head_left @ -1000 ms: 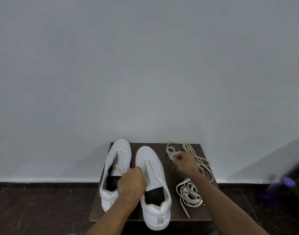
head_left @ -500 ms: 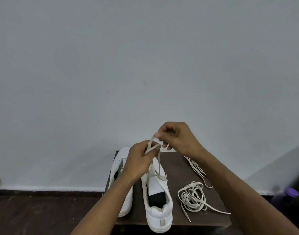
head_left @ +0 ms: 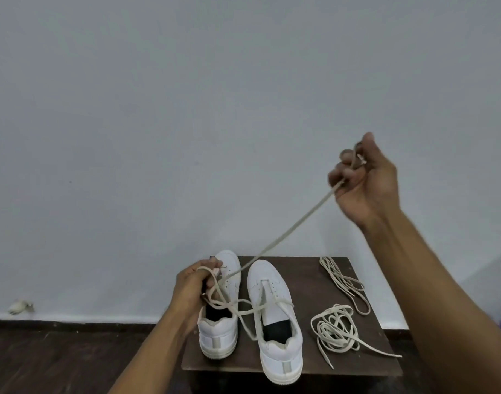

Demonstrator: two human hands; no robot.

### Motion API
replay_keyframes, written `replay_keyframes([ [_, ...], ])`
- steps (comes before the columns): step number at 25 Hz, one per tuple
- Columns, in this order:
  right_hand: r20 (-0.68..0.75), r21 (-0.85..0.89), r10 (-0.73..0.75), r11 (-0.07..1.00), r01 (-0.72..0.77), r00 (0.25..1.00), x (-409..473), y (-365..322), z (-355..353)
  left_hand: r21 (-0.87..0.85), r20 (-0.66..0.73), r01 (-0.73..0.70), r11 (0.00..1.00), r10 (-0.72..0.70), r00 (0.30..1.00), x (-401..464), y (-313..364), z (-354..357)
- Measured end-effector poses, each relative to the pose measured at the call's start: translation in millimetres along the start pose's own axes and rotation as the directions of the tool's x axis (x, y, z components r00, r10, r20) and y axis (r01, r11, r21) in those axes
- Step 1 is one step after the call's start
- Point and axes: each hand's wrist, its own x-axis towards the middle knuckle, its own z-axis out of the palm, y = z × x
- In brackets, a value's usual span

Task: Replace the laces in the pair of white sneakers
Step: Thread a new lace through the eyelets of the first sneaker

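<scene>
The lace (head_left: 286,237) runs taut on a diagonal, its long axis rising from the left hand (head_left: 192,291) up and outward to the right hand (head_left: 363,180). The right hand is raised well above the table (head_left: 300,362), fingers curled round the upper end of the lace, whose tip shows at the knuckles. The left hand sits low, just above the left sneaker (head_left: 221,308), its fingers pinching the lace's lower part; below that hand the slack loops down and crosses onto the right sneaker (head_left: 275,317).

From the right hand, the eyelets lie down and inward; from the left hand, they lie directly beneath and just beside it. The left hand is therefore the nearer one for feeding an end into a sneaker (whether any eyelet is already threaded cannot be told). Two further bundles, a coiled lace (head_left: 337,334) and a looped lace (head_left: 346,282), lie below the right forearm, apart from both hands.
</scene>
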Motion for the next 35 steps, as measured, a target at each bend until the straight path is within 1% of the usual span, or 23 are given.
replay_keyframes([
  [2, -0.071, -0.202, -0.088, 0.977, 0.072, 0.994, 2, -16, -3, -0.153, -0.072, 0.103, 0.983, -0.115, 0.991, 9, 11, -3],
  [3, -0.088, -0.324, -0.126, 0.942, 0.091, 0.988, 3, -16, -7, -0.208, -0.066, 0.15, 0.967, -0.167, 0.984, 13, 18, -3],
  [4, -0.091, -0.438, -0.145, 0.894, 0.092, 0.985, 3, -12, -12, -0.22, -0.031, 0.176, 0.959, -0.187, 0.982, 14, 25, 0],
  [5, -0.089, -0.537, -0.138, 0.841, 0.069, 0.986, 4, -4, -18, -0.195, 0.026, 0.18, 0.964, -0.178, 0.984, 14, 33, 6],
  [6, -0.084, -0.622, -0.095, 0.783, 0.022, 0.992, 2, 9, -25, -0.142, 0.088, 0.16, 0.977, -0.149, 0.985, 10, 41, 14],
  [8, -0.078, -0.716, 0.076, 0.69, -0.109, 0.994, -5, 39, -37, 0.041, 0.206, 0.07, 0.997, -0.077, 0.976, -6, 55, 32],
  [9, -0.089, -0.729, 0.157, 0.662, -0.172, 0.984, -9, 54, -45, 0.186, 0.26, 0.02, 0.982, -0.069, 0.963, -15, 59, 38],
  [11, -0.141, -0.719, 0.247, 0.641, -0.271, 0.959, -15, 80, -62, 0.48, 0.35, -0.048, 0.876, -0.141, 0.926, -27, 55, 40],
  [13, -0.189, -0.719, 0.298, 0.607, -0.338, 0.936, -19, 100, -78, 0.648, 0.405, -0.07, 0.759, -0.265, 0.875, -32, 43, 34],
  [14, -0.211, -0.722, 0.324, 0.584, -0.37, 0.922, -20, 110, -85, 0.695, 0.396, -0.066, 0.716, -0.305, 0.866, -29, 35, 30],
  [16, -0.242, -0.728, 0.375, 0.539, -0.423, 0.895, -23, 129, -100, 0.765, 0.336, -0.06, 0.641, -0.319, 0.886, -18, 17, 23],
  [18, -0.282, -0.722, 0.41, 0.505, -0.473, 0.867, -23, 145, -117, 0.796, 0.345, -0.113, 0.595, -0.292, 0.892, -3, -2, 23],
  [19, -0.308, -0.723, 0.41, 0.486, -0.492, 0.858, -22, 151, -126, 0.775, 0.38, -0.152, 0.613, -0.26, 0.888, 4, -10, 27],
  [20, -0.337, -0.725, 0.398, 0.468, -0.505, 0.853, -21, 158, -136, 0.734, 0.405, -0.18, 0.655, -0.209, 0.89, 10, -17, 33],
  [22, -0.388, -0.743, 0.346, 0.431, -0.512, 0.854, -20, 171, -153, 0.652, 0.368, -0.176, 0.737, -0.104, 0.924, 22, -29, 48],
  [23, -0.401, -0.759, 0.314, 0.412, -0.504, 0.861, -19, 176, -159, 0.642, 0.326, -0.163, 0.749, -0.075, 0.943, 32, -36, 55],
  [24, -0.406, -0.778, 0.285, 0.392, -0.492, 0.869, -18, 181, -165, 0.672, 0.286, -0.161, 0.723, -0.054, 0.957, 43, -44, 63],
  [26, -0.394, -0.81, 0.262, 0.355, -0.468, 0.881, -15, 189, -170, 0.811, 0.258, -0.188, 0.555, -0.05, 0.965, 64, -63, 73],
  [28, -0.365, -0.84, 0.285, 0.31, -0.445, 0.886, -11, 195, -172, 0.894, 0.248, -0.196, 0.403, -0.079, 0.966, 76, -76, 79],
  [30, -0.327, -0.886, 0.311, 0.227, -0.404, 0.892, -7, 201, -176, 0.92, 0.237, -0.188, 0.345, -0.104, 0.966, 84, -84, 83],
  [31, -0.304, -0.909, 0.323, 0.184, -0.374, 0.896, -5, 204, -178, 0.922, 0.23, -0.182, 0.341, -0.108, 0.967, 85, -86, 85],
  [32, -0.277, -0.93, 0.33, 0.144, -0.338, 0.902, -3, 208, -180, 0.91, 0.217, -0.162, 0.381, -0.107, 0.97, 87, -90, 85],
  [35, -0.188, -0.977, 0.317, 0.033, -0.209, 0.93, 4, 216, -185, 0.75, 0.132, -0.006, 0.662, -0.14, 0.981, 88, -102, 84],
])
